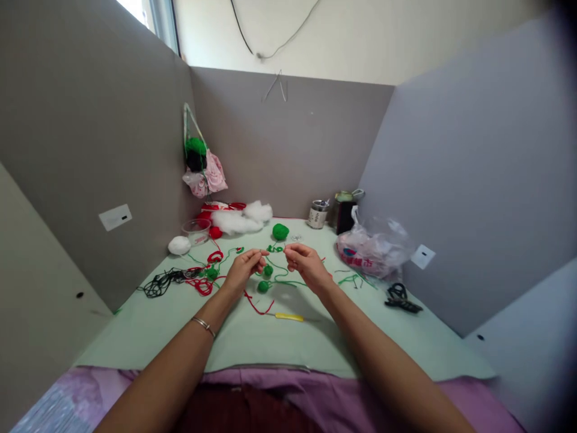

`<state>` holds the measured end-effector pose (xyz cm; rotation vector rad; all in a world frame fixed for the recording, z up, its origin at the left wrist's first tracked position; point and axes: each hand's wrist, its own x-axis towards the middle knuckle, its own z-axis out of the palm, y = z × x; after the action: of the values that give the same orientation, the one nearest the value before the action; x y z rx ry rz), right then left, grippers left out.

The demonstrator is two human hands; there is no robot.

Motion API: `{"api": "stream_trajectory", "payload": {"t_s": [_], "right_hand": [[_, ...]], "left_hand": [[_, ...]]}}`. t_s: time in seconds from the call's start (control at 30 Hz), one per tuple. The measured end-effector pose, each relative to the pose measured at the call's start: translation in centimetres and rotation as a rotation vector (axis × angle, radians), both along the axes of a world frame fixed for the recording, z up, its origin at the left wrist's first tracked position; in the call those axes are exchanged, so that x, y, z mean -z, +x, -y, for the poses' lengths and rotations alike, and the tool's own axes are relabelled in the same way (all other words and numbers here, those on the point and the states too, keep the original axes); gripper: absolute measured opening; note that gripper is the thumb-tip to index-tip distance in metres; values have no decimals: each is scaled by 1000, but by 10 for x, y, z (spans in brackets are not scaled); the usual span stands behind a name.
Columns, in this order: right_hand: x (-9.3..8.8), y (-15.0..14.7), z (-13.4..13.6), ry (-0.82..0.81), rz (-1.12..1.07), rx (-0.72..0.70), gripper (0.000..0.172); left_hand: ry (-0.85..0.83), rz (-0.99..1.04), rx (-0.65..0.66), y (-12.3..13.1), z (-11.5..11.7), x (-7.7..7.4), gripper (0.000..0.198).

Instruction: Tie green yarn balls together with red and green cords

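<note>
My left hand (246,267) and my right hand (304,263) are raised a little above the pale green table cover (252,337), fingers pinched and facing each other. Between the two pinches runs a thin green yarn strand (274,249). Small green crocheted balls (265,279) hang or lie just below the hands. A green yarn ball (280,231) rests beyond them. A yellow-handled crochet hook (291,317) lies on the cover in front of my hands, beside a loose red yarn strand (256,307).
Tangled black yarn (160,282) and red yarn (202,285) lie left. White stuffing (238,219), a clear cup (196,230) and a white ball (179,245) sit at the back left. A plastic bag (372,249), two cans (333,211) and black cord (399,299) are right. Grey partitions enclose the table.
</note>
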<state>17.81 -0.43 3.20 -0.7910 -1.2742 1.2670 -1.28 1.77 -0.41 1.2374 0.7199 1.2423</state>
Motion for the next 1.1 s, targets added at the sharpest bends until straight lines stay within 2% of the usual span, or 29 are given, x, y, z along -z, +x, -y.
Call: {"api": "stream_trajectory", "payload": {"t_s": [0.2, 0.37, 0.57, 0.8, 0.93, 1.1], "right_hand": [[-3, -6, 5, -73, -115, -9, 28], [4, -15, 4, -27, -141, 60, 27], [7, -17, 4, 22, 30, 117, 26], [-2, -14, 9, 37, 35, 109, 28], [4, -15, 5, 74, 72, 150, 24], [15, -17, 1, 127, 265, 127, 19]], "left_hand": [[270, -358, -133, 11, 11, 8, 33], [419, -528, -184, 15, 19, 11, 35], [491, -555, -233, 15, 21, 12, 34], [497, -561, -240, 15, 22, 10, 35], [542, -591, -248, 15, 22, 10, 37], [572, -635, -272, 13, 20, 12, 36]]}}
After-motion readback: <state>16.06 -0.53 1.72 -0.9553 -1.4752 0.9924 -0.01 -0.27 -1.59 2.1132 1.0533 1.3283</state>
